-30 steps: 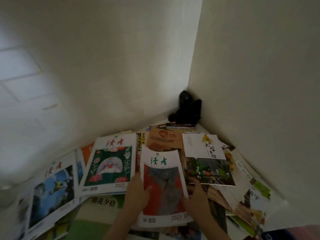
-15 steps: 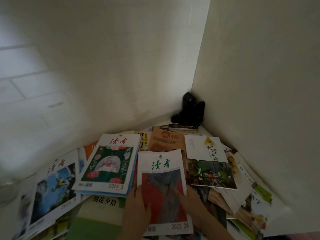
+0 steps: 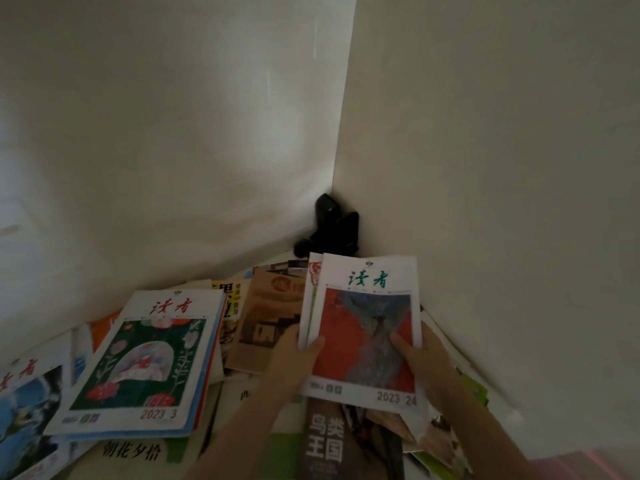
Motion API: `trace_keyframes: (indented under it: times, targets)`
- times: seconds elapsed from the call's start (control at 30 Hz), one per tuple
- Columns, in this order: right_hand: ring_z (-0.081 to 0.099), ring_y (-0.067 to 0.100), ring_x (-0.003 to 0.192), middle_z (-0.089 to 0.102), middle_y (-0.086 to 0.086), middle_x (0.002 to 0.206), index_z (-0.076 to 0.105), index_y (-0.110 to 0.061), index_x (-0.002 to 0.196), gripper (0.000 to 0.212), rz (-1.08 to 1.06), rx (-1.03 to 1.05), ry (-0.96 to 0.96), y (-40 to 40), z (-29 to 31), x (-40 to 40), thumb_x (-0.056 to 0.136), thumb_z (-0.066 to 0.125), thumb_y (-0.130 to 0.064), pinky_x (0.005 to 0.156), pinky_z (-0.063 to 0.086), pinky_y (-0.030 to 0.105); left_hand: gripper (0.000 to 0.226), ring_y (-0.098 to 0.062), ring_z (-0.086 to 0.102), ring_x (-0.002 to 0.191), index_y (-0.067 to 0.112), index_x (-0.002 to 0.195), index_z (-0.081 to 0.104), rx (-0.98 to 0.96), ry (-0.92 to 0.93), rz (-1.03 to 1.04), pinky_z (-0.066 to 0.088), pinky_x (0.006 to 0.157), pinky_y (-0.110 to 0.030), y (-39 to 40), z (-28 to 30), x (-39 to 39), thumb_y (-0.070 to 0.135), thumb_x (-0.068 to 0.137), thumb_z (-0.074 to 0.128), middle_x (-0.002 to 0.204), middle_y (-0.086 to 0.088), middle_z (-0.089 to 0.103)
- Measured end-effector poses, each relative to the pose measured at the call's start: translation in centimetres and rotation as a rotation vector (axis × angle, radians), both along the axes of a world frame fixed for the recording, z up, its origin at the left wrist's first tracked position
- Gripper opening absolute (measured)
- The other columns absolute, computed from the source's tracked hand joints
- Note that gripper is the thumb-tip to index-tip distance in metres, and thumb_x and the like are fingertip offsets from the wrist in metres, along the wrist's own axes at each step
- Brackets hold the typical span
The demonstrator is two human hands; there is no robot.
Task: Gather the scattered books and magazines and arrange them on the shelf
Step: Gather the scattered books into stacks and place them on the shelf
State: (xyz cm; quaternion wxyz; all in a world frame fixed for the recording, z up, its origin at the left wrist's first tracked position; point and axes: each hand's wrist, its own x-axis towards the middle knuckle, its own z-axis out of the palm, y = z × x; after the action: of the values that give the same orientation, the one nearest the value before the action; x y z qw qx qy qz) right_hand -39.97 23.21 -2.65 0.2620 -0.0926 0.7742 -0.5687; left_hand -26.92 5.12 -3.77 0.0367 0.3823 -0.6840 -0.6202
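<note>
At the left edge of the littered surface, which may be a shelf board or the floor, lies a white magazine with a blue bird cover (image 3: 29,410), and just beside it a white-framed magazine with a dark green floral cover (image 3: 138,362) tops a small squared stack. Between that stack and the hands a brown paper-covered book (image 3: 266,313) lies flat. The left hand (image 3: 294,358) grips the left edge of the white magazine with a red and grey-blue painted cover (image 3: 367,337), thumb on the front, and at least one thinner issue is pinched behind it, its edge peeking out on the left. The right hand (image 3: 420,358) clamps the opposite edge the same way, so the bundle is held lifted and tilted above the heap near the corner of the cream walls (image 3: 346,133), where a black object (image 3: 332,226) sits. To do this well, tap the bundle's lower edges level before adding more, keep thumbs firm so the slick covers cannot fan apart, and gather same-sized issues together.
</note>
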Motion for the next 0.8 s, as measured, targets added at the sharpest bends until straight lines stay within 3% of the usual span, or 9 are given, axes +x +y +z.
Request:
trace_keyframes:
  times: [0.1, 0.2, 0.27, 0.33, 0.4, 0.5, 0.6, 0.73, 0.8]
  targets:
    - [0.070, 0.023, 0.091, 0.070, 0.007, 0.109, 0.057, -0.019, 0.121, 0.032, 0.031, 0.122, 0.030, -0.2, -2.5, -3.8, 0.091, 0.063, -0.027, 0.079, 0.059, 0.047, 0.048, -0.024, 0.055, 0.118, 0.023, 0.125, 0.049, -0.129, -0.122, -0.096, 0.052, 0.094, -0.041, 0.2, -2.6, -4.3, 0.047, 0.086, 0.061, 0.123, -0.004, 0.054]
    - [0.067, 0.017, 0.086, 0.068, 0.003, 0.108, 0.049, -0.021, 0.127, 0.040, 0.053, 0.244, 0.055, -0.8, -5.4, -4.8, 0.091, 0.061, -0.033, 0.067, 0.056, 0.029, 0.059, -0.035, 0.019, 0.142, 0.021, 0.144, 0.031, -0.391, -0.411, -0.182, 0.019, 0.118, -0.047, 1.0, -5.3, -6.2, 0.041, 0.093, 0.053, 0.148, -0.014, 0.027]
    - [0.066, 0.016, 0.087, 0.067, 0.002, 0.109, 0.047, -0.022, 0.131, 0.043, 0.038, 0.264, 0.086, -0.7, -6.7, -5.1, 0.091, 0.060, -0.034, 0.069, 0.056, 0.028, 0.050, -0.031, 0.039, 0.132, 0.028, 0.137, 0.037, -0.287, -0.311, -0.108, 0.037, 0.109, -0.049, 1.6, -5.7, -6.7, 0.033, 0.091, 0.055, 0.141, -0.013, 0.039]
    - [0.068, 0.017, 0.088, 0.068, 0.001, 0.107, 0.051, -0.022, 0.127, 0.039, 0.025, 0.254, 0.069, -0.5, -6.7, -5.4, 0.092, 0.060, -0.034, 0.074, 0.059, 0.036, 0.043, -0.020, 0.061, 0.102, 0.025, 0.124, 0.045, -0.049, -0.170, 0.027, 0.057, 0.078, -0.040, 1.5, -5.6, -7.2, 0.021, 0.086, 0.063, 0.119, -0.007, 0.057]
    - [0.068, 0.019, 0.088, 0.067, 0.000, 0.106, 0.051, -0.023, 0.124, 0.034, 0.029, 0.273, 0.087, -0.4, -6.0, -5.4, 0.092, 0.059, -0.034, 0.076, 0.059, 0.038, 0.043, -0.014, 0.060, 0.084, 0.020, 0.118, 0.041, 0.098, -0.141, 0.135, 0.052, 0.059, -0.028, 1.0, -4.7, -7.8, 0.005, 0.084, 0.063, 0.104, -0.003, 0.057]
    - [0.069, 0.019, 0.082, 0.069, 0.000, 0.098, 0.056, -0.018, 0.119, 0.027, 0.007, 0.201, 0.118, -0.4, -4.2, -4.7, 0.094, 0.059, -0.027, 0.069, 0.059, 0.037, 0.046, -0.018, 0.060, 0.086, 0.015, 0.119, 0.044, 0.280, -0.136, 0.155, 0.054, 0.068, -0.034, 0.3, -3.9, -7.7, 0.002, 0.082, 0.069, 0.102, -0.003, 0.059]
    - [0.073, 0.025, 0.078, 0.073, 0.006, 0.094, 0.061, -0.018, 0.113, 0.022, 0.008, 0.010, 0.029, -1.3, -0.9, -3.3, 0.091, 0.063, -0.022, 0.067, 0.060, 0.042, 0.051, -0.025, 0.068, 0.095, 0.009, 0.117, 0.052, 0.383, -0.124, 0.134, 0.057, 0.085, -0.044, -1.2, -1.4, -5.6, 0.019, 0.076, 0.081, 0.107, -0.009, 0.067]
    - [0.072, 0.032, 0.089, 0.073, 0.010, 0.104, 0.061, -0.024, 0.120, 0.049, 0.101, -0.155, -0.027, -5.1, 4.7, -0.3, 0.076, 0.077, -0.039, 0.076, 0.058, 0.054, 0.038, -0.027, 0.072, 0.090, 0.014, 0.110, 0.065, 0.437, 0.112, 0.104, 0.058, 0.081, -0.044, -5.6, 3.3, -0.9, 0.024, 0.077, 0.080, 0.100, -0.010, 0.074]
    - [0.072, 0.032, 0.088, 0.073, 0.009, 0.103, 0.061, -0.023, 0.122, 0.048, 0.140, -0.206, -0.020, -8.3, 7.2, 1.7, 0.078, 0.075, -0.036, 0.076, 0.058, 0.054, 0.040, -0.027, 0.072, 0.090, 0.020, 0.113, 0.062, 0.411, 0.217, 0.149, 0.059, 0.079, -0.047, -8.5, 6.1, 2.0, 0.026, 0.077, 0.079, 0.101, -0.010, 0.074]
